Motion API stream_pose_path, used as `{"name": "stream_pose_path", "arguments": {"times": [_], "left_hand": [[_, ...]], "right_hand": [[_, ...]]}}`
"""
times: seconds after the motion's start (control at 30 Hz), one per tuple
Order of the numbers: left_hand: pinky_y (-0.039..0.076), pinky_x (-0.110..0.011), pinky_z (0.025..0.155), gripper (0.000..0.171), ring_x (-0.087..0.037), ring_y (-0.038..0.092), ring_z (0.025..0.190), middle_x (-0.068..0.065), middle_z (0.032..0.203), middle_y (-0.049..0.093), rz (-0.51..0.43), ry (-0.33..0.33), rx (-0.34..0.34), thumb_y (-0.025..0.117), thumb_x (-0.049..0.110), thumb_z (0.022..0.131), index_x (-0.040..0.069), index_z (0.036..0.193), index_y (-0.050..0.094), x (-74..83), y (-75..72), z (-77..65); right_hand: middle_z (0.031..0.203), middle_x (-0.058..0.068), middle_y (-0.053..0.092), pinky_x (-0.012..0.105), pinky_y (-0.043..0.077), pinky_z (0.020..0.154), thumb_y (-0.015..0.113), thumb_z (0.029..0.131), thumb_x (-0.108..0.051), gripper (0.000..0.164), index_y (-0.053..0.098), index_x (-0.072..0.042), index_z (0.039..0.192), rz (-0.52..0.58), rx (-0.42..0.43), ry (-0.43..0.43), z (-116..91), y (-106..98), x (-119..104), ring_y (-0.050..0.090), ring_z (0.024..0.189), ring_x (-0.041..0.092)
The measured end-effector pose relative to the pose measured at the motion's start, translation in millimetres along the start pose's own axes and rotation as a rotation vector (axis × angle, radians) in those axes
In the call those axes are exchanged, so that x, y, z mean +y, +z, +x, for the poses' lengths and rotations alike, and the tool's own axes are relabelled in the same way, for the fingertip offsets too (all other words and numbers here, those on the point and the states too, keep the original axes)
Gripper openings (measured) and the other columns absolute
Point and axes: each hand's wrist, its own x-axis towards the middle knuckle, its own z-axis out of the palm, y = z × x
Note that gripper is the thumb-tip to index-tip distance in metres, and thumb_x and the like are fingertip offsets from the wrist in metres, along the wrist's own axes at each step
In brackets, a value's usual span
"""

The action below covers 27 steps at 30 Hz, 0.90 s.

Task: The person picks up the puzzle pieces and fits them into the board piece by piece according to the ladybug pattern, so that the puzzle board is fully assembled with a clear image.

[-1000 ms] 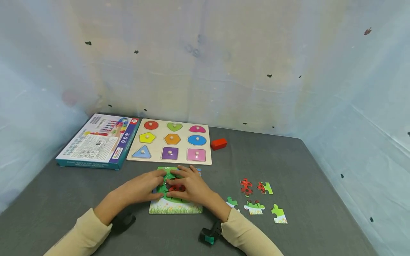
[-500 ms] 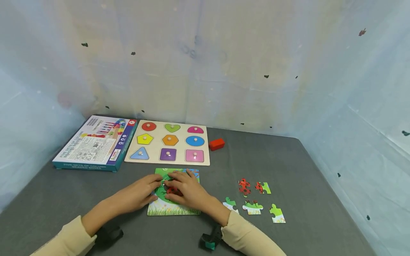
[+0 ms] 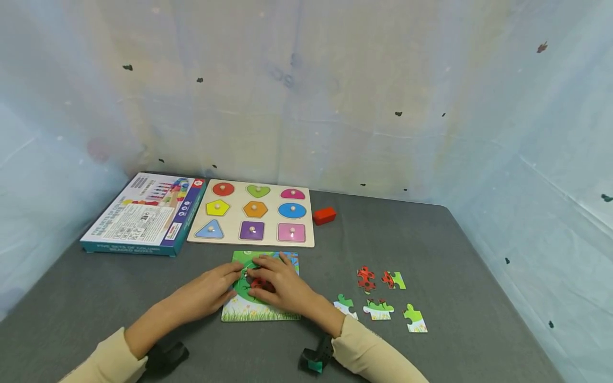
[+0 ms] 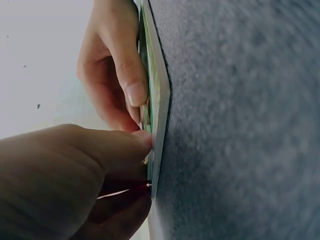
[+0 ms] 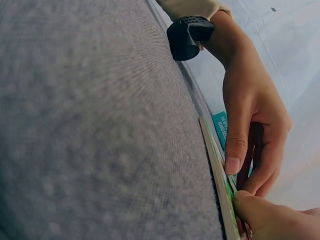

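A small jigsaw board (image 3: 258,315) with a grassy bottom strip and a green leaf picture lies on the grey table. Red ladybug puzzle pieces (image 3: 264,286) show in its middle, partly covered. My left hand (image 3: 206,292) touches the leaf part from the left, thumb and fingers apart. From the right, my right hand (image 3: 284,284) reaches over the ladybug, its bent fingertips pressing on the pieces. In the left wrist view, the left thumb (image 4: 140,140) rests at the board's surface. The right wrist view shows both hands' fingertips meeting the thin board (image 5: 217,170).
Loose puzzle pieces (image 3: 379,310) lie to the right, several in all. Behind are a knobbed shape board (image 3: 230,238), a flat toy box (image 3: 139,218) and a red block (image 3: 324,215). A pale sheet (image 3: 306,106) hangs at the back.
My left forearm has shifted slightly left and down, and the left fingers have drawn back a little from the ladybug. My right hand stays over the board. The view has shifted slightly.
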Motion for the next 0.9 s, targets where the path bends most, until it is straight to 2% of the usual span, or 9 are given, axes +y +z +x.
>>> {"name": "stream_pose_path", "arguments": {"times": [0.3,0.53,0.8,0.9], "left_hand": [[0.049,-0.041,0.083,0.03,-0.033,0.055,0.11,-0.02,0.121,0.054,-0.009,-0.012,0.03,0.069,0.008,0.083,-0.007,0.108,0.063,1.0,1.0,1.9],[0.049,-0.041,0.083,0.028,-0.031,0.056,0.109,-0.018,0.119,0.055,-0.003,-0.02,0.035,0.07,0.009,0.082,-0.006,0.105,0.064,1.2,0.9,2.6],[0.049,-0.038,0.082,0.023,-0.026,0.057,0.103,-0.016,0.111,0.058,0.11,0.02,0.051,0.071,0.014,0.082,-0.003,0.096,0.066,-0.2,4.4,9.3],[0.05,-0.037,0.081,0.022,-0.025,0.056,0.101,-0.015,0.109,0.059,0.123,0.03,0.054,0.073,0.014,0.08,-0.002,0.092,0.065,-0.4,5.1,11.9]], "right_hand": [[0.135,0.009,0.05,0.06,0.022,0.105,0.063,0.089,-0.035,0.043,0.059,-0.011,0.125,0.077,0.019,0.025,0.6,-0.1,-0.4,0.04,0.13,0.023],[0.134,0.008,0.05,0.059,0.023,0.105,0.064,0.088,-0.036,0.032,0.064,-0.014,0.112,0.083,0.02,0.037,0.9,-0.3,-0.5,0.039,0.13,0.02],[0.133,0.006,0.052,0.055,0.028,0.104,0.062,0.088,-0.043,0.034,0.066,-0.017,0.11,-0.016,0.005,0.026,2.2,-2.3,0.5,0.043,0.127,0.016],[0.132,0.005,0.053,0.053,0.029,0.104,0.062,0.087,-0.043,0.034,0.066,-0.018,0.109,-0.023,0.004,0.026,2.7,-2.8,1.0,0.044,0.126,0.015]]}}
